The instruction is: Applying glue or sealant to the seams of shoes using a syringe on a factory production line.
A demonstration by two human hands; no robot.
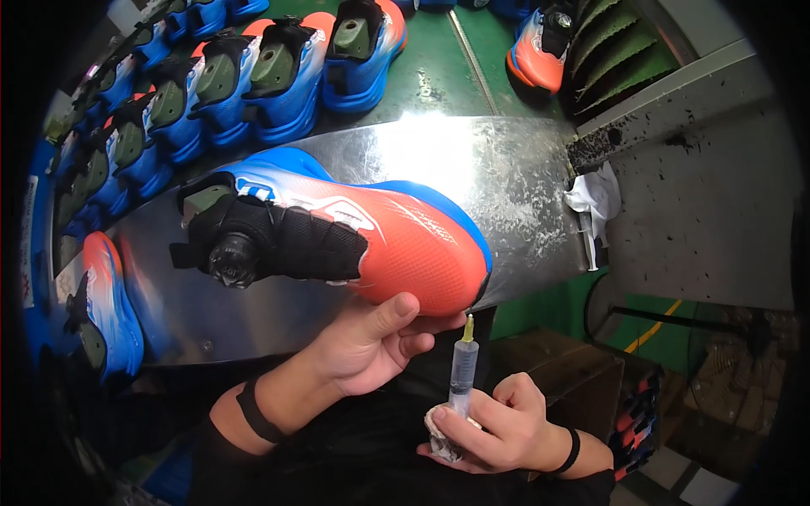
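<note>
Shoe [418, 240] is mid-frame, tipped on its side above the worktop [527, 202]; can't tell if it's resting on it. Toe pts to 4 o'clock, sole to 1, collar to 9. Upper: coral at toe/midfoot, fading thru white to blue at heel, w/ white markings on the side. Blue sole edge, blk toe bumper, blk tongue w/ round dial [232, 260]. Green last [207, 200] in the collar.

My L hand [375, 346] grips the toe from 6 o'clock: thumb on the upper, fingers curled under. My R hand [502, 426] is closed round a clear syringe [462, 371] + crumpled white cloth [443, 438]. Syringe's yellowish tip pts to 12, right by the toe; can't tell if touching.

Other shoes [278, 80] in rows approx 10–11 o'clock. 2nd syringe [589, 243] + white rag [595, 196] at 2–3 o'clock.
</note>
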